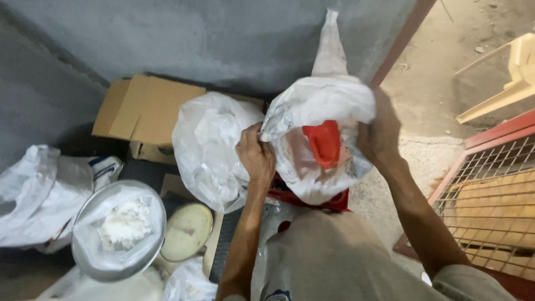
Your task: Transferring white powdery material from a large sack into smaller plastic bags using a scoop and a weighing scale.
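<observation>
while gripped, plastic bag (326, 106) sits between left hand (255, 158) and right hand (380, 134).

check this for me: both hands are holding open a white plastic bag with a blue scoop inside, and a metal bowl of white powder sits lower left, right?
Not quite. The scoop inside the white plastic bag is red, not blue, as the head view shows. The left hand and right hand do hold it open, and the metal bowl sits lower left.

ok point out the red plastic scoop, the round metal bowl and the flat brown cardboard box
red plastic scoop (325, 143), head view, on its broad red body
round metal bowl (83, 262), head view, on its lower left rim
flat brown cardboard box (150, 108), head view, on its top flap
</observation>
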